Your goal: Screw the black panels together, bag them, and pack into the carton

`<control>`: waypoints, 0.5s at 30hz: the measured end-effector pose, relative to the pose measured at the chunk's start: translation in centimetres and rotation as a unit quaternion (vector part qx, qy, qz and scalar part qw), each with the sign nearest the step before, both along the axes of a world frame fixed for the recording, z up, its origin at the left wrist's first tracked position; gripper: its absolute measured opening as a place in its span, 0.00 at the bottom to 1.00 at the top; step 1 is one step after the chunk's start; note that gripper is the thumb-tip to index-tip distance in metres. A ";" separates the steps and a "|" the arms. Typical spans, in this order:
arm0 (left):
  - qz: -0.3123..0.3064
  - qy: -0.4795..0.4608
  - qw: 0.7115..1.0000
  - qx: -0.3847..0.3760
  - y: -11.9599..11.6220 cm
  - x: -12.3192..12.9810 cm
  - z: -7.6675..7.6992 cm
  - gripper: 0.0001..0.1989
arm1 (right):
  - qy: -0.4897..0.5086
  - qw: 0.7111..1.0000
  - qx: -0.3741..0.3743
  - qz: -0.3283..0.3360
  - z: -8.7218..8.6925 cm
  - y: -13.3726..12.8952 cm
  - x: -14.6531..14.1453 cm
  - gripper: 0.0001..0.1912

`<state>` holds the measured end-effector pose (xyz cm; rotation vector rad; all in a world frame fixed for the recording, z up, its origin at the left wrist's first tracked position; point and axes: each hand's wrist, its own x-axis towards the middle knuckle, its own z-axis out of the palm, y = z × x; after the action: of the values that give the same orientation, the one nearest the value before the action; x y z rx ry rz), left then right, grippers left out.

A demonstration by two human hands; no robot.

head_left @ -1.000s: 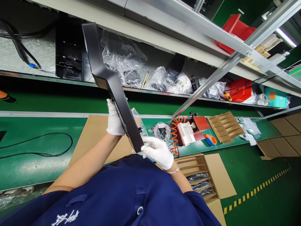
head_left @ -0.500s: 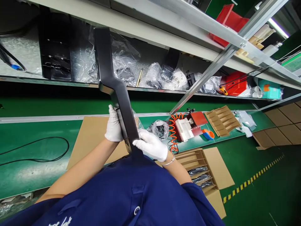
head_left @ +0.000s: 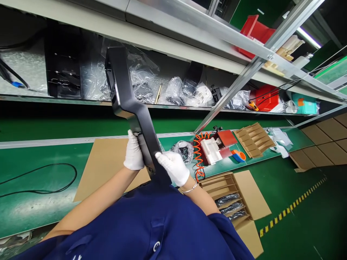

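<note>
A long black housing with a step bent into its middle (head_left: pixel 141 117) is held up in front of my chest, its far end reaching over the shelf edge. My left hand (head_left: pixel 134 151), in a white glove, grips its left side below the bend. On the right, my gloved right hand (head_left: pixel 173 167) clasps the near part, thumb lying on the top face. The near end meets my blue shirt, so its tip is partly hidden. Beneath the housing lies a flat cardboard sheet (head_left: pixel 93 166) on the green bench (head_left: pixel 40 209).
Bagged parts (head_left: pixel 175 90) and a pen-like gold stick (head_left: pixel 158 93) lie on the shelf. Right along the bench are a bagged bundle (head_left: pixel 184 151), an orange coiled hose (head_left: pixel 199 155) and a red device (head_left: pixel 227 139). An open divided carton (head_left: pixel 229 180) stands at lower right; a black cable (head_left: pixel 73 171) lies left.
The housing's far end has dropped slightly and the housing has rolled, so more of its left side with openings shows. Both hands keep their hold. The view has shifted a little.
</note>
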<state>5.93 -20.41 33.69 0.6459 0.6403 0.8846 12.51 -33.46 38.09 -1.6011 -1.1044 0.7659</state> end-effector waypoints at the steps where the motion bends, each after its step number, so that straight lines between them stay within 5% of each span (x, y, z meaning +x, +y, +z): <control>1: -0.004 -0.007 1.000 -0.008 0.0 0.0 0.1 0.30 | 0.003 1.000 0.000 0.014 0.0 0.0 0.2 0.30; 5: -0.039 -0.038 0.998 -0.038 0.0 0.1 0.6 0.32 | -0.033 0.991 -0.036 0.122 -0.3 0.0 1.0 0.24; 10: 0.003 -0.045 0.995 -0.085 -0.3 0.3 0.8 0.28 | 0.009 0.999 -0.024 0.024 -0.6 0.0 1.2 0.30; 15: -0.004 -0.040 0.994 -0.099 -0.5 0.4 0.6 0.27 | -0.017 0.993 -0.069 0.091 -0.2 0.0 1.1 0.24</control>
<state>6.36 -20.89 34.28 0.4324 0.6447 0.8239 13.62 -33.43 37.90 -1.6486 -1.2575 0.9570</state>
